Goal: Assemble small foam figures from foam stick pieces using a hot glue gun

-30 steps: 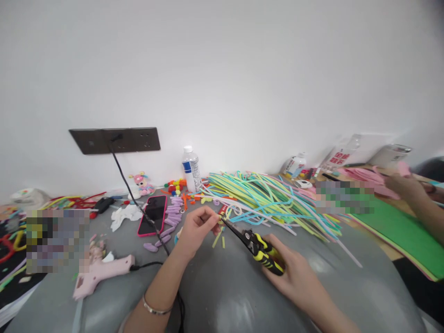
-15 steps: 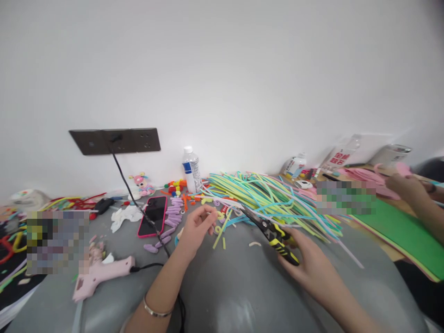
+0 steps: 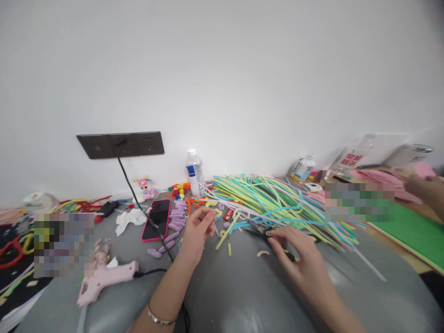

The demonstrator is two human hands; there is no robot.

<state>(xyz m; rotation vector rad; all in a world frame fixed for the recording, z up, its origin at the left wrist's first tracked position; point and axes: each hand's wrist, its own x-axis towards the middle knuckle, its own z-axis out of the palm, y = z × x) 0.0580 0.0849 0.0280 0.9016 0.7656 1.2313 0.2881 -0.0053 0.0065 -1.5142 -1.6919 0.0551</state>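
Observation:
My left hand [image 3: 197,229] is raised a little over the grey table [image 3: 243,291], its thumb and fingertips pinched together; what they pinch is too small to make out. My right hand [image 3: 298,259] lies low over the black and yellow pliers [image 3: 259,234], fingers curled round the handles, the dark jaws pointing left. Between both hands lie short yellow-green cut pieces [image 3: 229,248] and a small cream curl [image 3: 262,253]. A big heap of green, yellow and blue pipe cleaners [image 3: 277,201] spreads just behind the hands.
A pink-cased phone [image 3: 157,219], purple fuzzy pieces [image 3: 176,215] and a water bottle [image 3: 195,172] lie at the back left. A pink glue gun [image 3: 104,280] with its black cable [image 3: 138,201] is near left. Right: a green sheet [image 3: 412,226] and another person's hand [image 3: 425,189].
My right hand has carried the pliers away from the left hand's fingertips, to the right and down onto the table. My left hand stays pinched. The view has shifted slightly.

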